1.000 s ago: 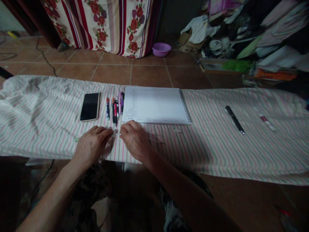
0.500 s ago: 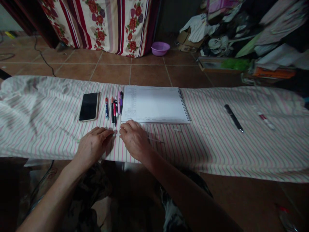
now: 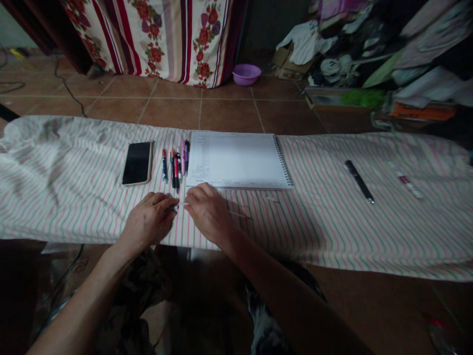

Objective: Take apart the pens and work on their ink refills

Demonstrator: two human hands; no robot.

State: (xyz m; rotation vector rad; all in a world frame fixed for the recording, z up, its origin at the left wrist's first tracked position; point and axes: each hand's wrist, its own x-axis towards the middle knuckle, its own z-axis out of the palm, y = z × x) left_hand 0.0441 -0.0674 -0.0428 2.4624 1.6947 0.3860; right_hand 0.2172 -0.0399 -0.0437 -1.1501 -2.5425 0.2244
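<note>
My left hand (image 3: 151, 218) is closed, its thumb and fingertips pinching a thin, pale pen-like tube (image 3: 182, 204) just in front of the pens. From the other side, my right hand (image 3: 207, 211) has its fingers closed on the tube's right end. Only a short whitish stretch of it shows between the two hands, with a dark spot near the left fingertips. A slim translucent stick (image 3: 240, 215), perhaps a refill, lies on the cloth right of my right hand. Beyond it is a small white piece (image 3: 272, 198).
Beyond my hands lie several pens (image 3: 175, 165), a phone (image 3: 137, 163) and a spiral notebook (image 3: 244, 160). Farther right are a black pen (image 3: 359, 181) and a white-and-red tube (image 3: 408, 185). The striped cloth (image 3: 325, 222) covers the bench, whose near edge is close to my wrists.
My left hand has shifted slightly right, and the pale tube between the hands has tilted a little. Both hands keep their pinch. The green tip left of my left hand no longer shows.
</note>
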